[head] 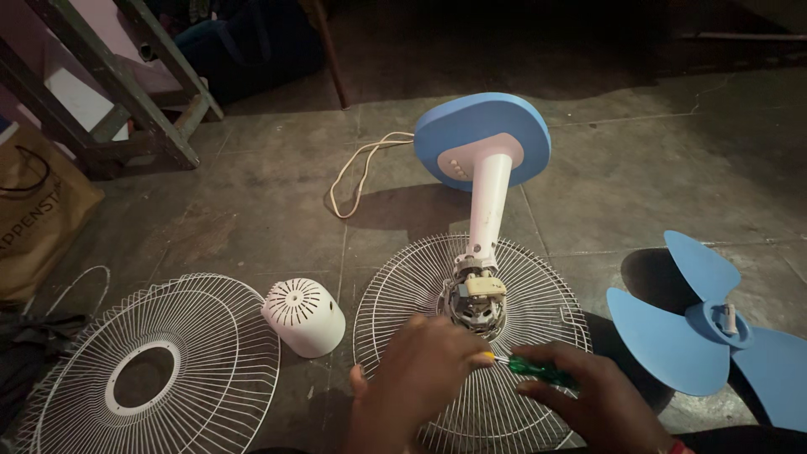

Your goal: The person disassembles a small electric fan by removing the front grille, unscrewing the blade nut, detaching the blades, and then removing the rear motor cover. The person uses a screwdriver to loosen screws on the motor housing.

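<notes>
A table fan lies dismantled on the floor, its blue base point(483, 134) tipped up and its white neck point(487, 202) running down to the bare motor point(477, 298). The motor sits on the rear wire guard point(395, 290). My left hand point(416, 378) rests palm down on this guard just below the motor, fingers spread. My right hand point(593, 403) holds a green-handled screwdriver point(538, 370), its tip pointing left toward the motor.
The front wire guard point(147, 366) lies at the left beside the white motor cover point(304, 315). The blue fan blade point(706, 328) lies at the right. A white cord point(357, 172) loops behind. A wooden frame point(126, 92) and a brown paper bag point(34, 214) stand far left.
</notes>
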